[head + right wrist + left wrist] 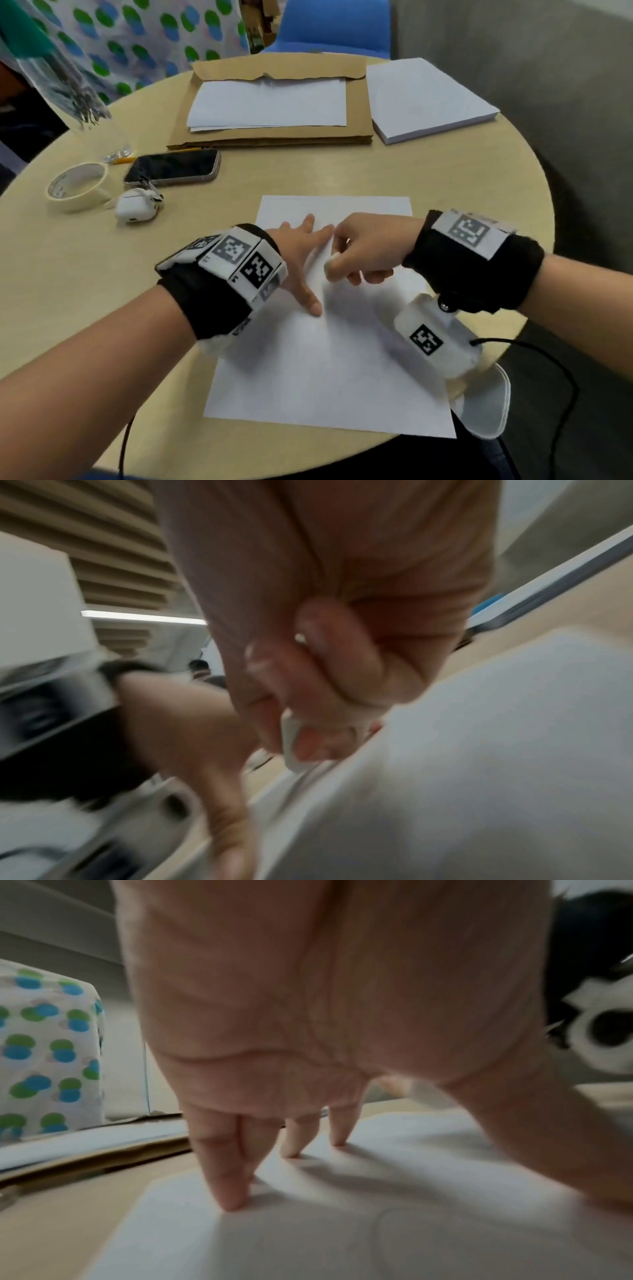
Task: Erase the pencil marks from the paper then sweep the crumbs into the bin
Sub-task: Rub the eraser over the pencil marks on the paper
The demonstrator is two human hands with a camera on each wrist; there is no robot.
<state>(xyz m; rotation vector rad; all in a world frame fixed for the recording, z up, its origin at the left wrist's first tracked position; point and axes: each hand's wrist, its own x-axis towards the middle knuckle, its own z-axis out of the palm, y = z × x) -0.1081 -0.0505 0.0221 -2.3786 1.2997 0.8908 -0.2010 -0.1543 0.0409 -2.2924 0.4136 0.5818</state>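
Two hands are working on the paper [329, 359]: my left hand [301, 253] is pressing it flat with straight, spread fingers. My right hand [363, 250] is pinching the eraser [331, 263], just right of my left thumb, with its tip pointing down at the paper. I am seeing no bin.

no readable text, only coded square markers on wrist bands [236, 253]

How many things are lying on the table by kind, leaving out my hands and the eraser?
Paper, the sheet, the loose sheets and the stack: 3
Cardboard folder: 1
Phone: 1
Tape roll: 1
Earbud case: 1
Pencil: 1
Total: 8
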